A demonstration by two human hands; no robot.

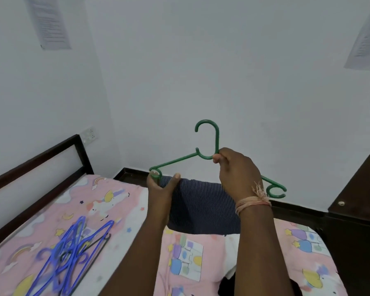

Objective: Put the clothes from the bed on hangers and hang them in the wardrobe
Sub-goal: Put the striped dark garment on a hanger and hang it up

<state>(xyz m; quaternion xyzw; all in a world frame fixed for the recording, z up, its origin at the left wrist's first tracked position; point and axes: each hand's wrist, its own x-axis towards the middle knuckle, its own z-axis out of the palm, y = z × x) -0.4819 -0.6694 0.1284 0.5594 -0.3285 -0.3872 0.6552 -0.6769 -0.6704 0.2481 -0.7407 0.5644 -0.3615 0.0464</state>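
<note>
A green plastic hanger (207, 142) is held upright above the bed, hook pointing up. My right hand (237, 171) grips it at the base of the hook. A dark blue pinstriped garment (201, 208) is folded over the hanger's lower bar and hangs down between my forearms. My left hand (161, 189) pinches the garment's upper left edge beside the hanger's left end, thumb up. The hanger's right end loop (276, 191) sticks out behind my right wrist.
The bed (107, 201) has a pink unicorn-print sheet and a dark headboard (41, 159) at the left. A pile of blue hangers (71, 248) with a black one lies on its left side. A dark wooden cabinet (361, 189) stands at the right. White walls are behind.
</note>
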